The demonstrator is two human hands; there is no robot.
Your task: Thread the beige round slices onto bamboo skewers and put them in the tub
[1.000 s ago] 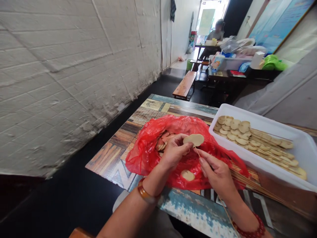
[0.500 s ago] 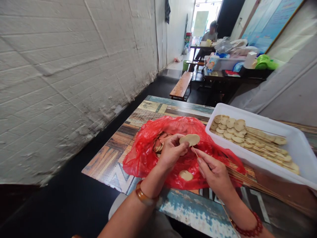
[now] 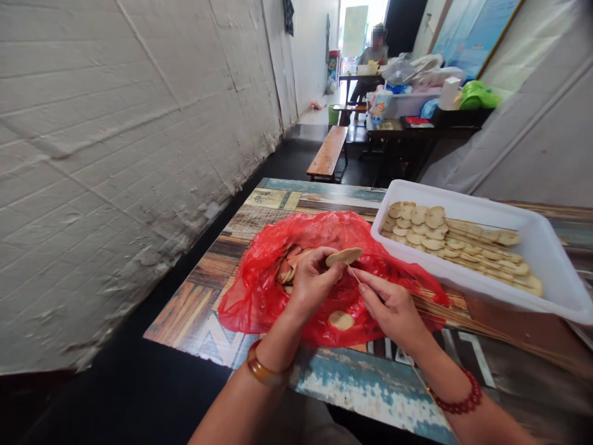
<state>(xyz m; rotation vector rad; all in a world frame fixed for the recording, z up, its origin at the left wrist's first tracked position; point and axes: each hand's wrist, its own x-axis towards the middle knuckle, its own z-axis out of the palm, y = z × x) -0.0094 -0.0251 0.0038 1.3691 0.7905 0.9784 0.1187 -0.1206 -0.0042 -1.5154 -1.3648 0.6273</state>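
Between the thumb and fingers of my left hand [image 3: 315,278] is a thin, pale round slice [image 3: 345,256], tilted nearly edge-on. My right hand [image 3: 389,309] pinches a thin wooden skewer [image 3: 353,273]; its tip meets the slice's near edge, and I cannot tell how far it goes in. Below both hands a crumpled red plastic bag [image 3: 259,272] lies spread on the table. More slices [image 3: 288,264] sit in the bag's opening, left of my left hand. One loose slice [image 3: 341,319] rests on the bag nearer to me.
A white plastic tub [image 3: 551,247] at the right holds several rows of skewered slices [image 3: 435,232]. Loose skewers [image 3: 491,330] lie beside the bag. Beyond the patterned table [image 3: 194,303] stand a wooden bench [image 3: 328,151] and a cluttered table; a person [image 3: 376,52] sits farther back. A wall runs along the left.
The slice in my left hand has turned from facing me to nearly edge-on, with the skewer still against it. The whole view has shifted slightly.
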